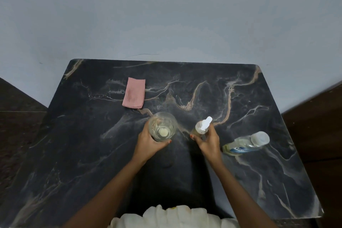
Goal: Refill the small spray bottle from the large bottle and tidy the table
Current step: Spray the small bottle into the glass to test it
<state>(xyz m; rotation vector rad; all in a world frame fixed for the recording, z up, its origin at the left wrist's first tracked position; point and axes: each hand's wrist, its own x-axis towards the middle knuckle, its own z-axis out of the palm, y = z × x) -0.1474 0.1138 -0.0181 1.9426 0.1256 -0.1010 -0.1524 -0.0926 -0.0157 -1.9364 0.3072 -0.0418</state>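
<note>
A clear drinking glass (162,126) stands near the middle of the dark marble table (92,153), and my left hand (150,143) is wrapped around its near side. A small white object shows at the glass's bottom. Just to the right, my right hand (208,142) grips the small spray bottle (201,127), which has a white nozzle and pale yellowish liquid and leans slightly. The large clear bottle (245,143) with a blue label and a whitish cap stands further right, leaning in this wide view, untouched.
A folded pink cloth (134,92) lies at the back left of the table. A pale blue wall rises behind the table's far edge. Dark floor shows on both sides. My white garment (174,216) is at the near edge.
</note>
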